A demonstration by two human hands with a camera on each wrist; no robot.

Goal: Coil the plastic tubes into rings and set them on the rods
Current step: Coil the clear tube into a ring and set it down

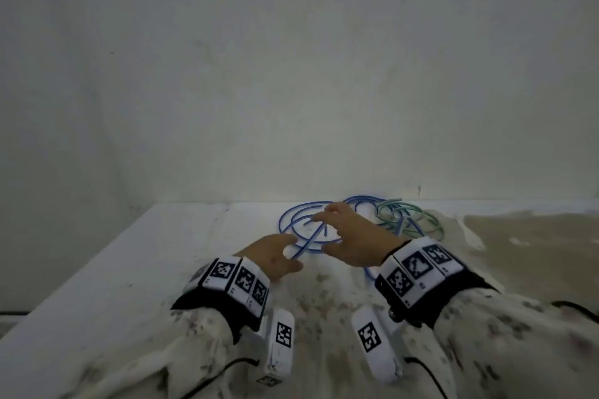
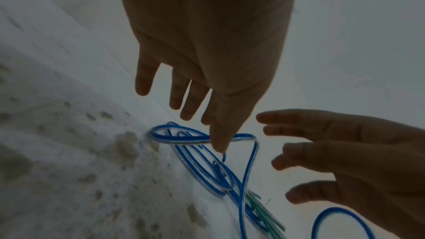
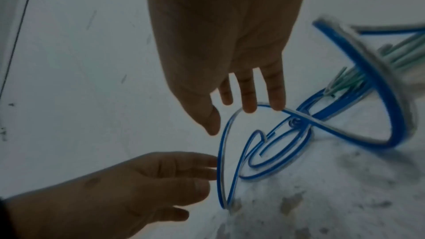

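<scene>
Several blue plastic tubes (image 1: 303, 225) lie in loose, tangled loops on the white table (image 1: 181, 243), and a bundle of green tubes (image 1: 406, 214) sits just to their right. My left hand (image 1: 291, 253) reaches in from the near left with straight fingers, and its thumb tip touches a raised blue loop (image 2: 243, 136). My right hand (image 1: 324, 228) hovers over the coil, fingers spread, with fingertips (image 3: 250, 108) resting on the top of an arched blue tube (image 3: 222, 152). Neither hand curls round a tube. No rods are in view.
A bare pale wall (image 1: 291, 74) rises right behind the tubes. The table's left edge (image 1: 81, 272) runs diagonally toward me. A beige, speckled cloth (image 1: 525, 236) covers the table's right side and near part.
</scene>
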